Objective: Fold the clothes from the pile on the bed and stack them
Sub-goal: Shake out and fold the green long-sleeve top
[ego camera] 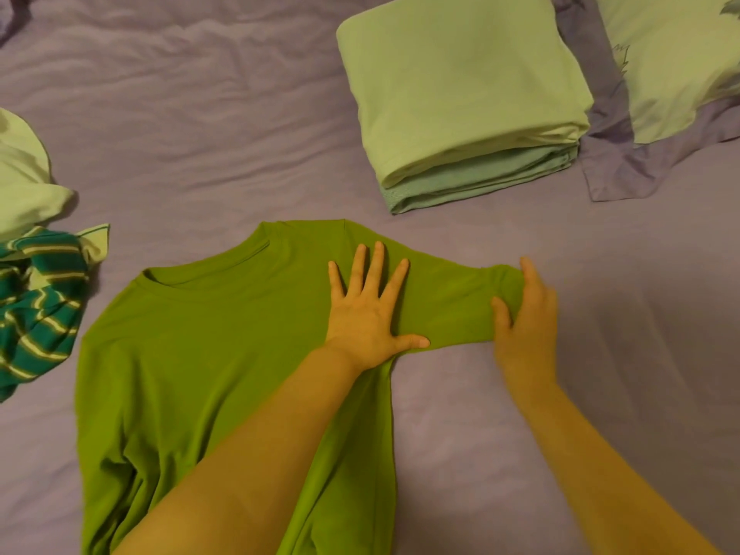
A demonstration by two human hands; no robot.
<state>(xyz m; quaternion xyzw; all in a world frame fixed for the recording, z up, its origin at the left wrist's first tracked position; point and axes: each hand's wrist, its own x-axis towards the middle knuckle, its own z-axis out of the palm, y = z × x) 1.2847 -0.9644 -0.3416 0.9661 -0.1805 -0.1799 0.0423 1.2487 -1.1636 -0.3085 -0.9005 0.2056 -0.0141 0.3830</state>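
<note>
**Sleeve Fold Under Way on the Green Shirt**

Spread flat on the purple bed (pixel 200 114), collar away from the wearer of the camera: the green shirt (pixel 200 354), laid out smooth so its folds come out square.

Flat on the shirt's right shoulder, fingers straight and splayed, thumb out along the lower seam: the left hand (pixel 366 310), grasping nothing, only pressing. Probably there as an anchor, keeping the body of the shirt from sliding while the sleeve gets moved, and marking the line for the fold.

At the end of the shirt's right sleeve (pixel 460 302), which lies stretched outward: the right hand (pixel 524 314), thumb and fingers pinching the cuff edge, cloth bunched between them. Likely ready to bring the sleeve over the shirt's body.

Both forearms reaching in from the near edge, the left crossing over the shirt's lower half, the right over bare sheet beside it.

Beyond the shirt's right shoulder, well apart: the stack of folded clothes (pixel 460 114), pale green above a teal layer. Left of the shirt's collar, near but apart: the unfolded pile (pixel 36 282), a striped green garment under a pale one.
</note>
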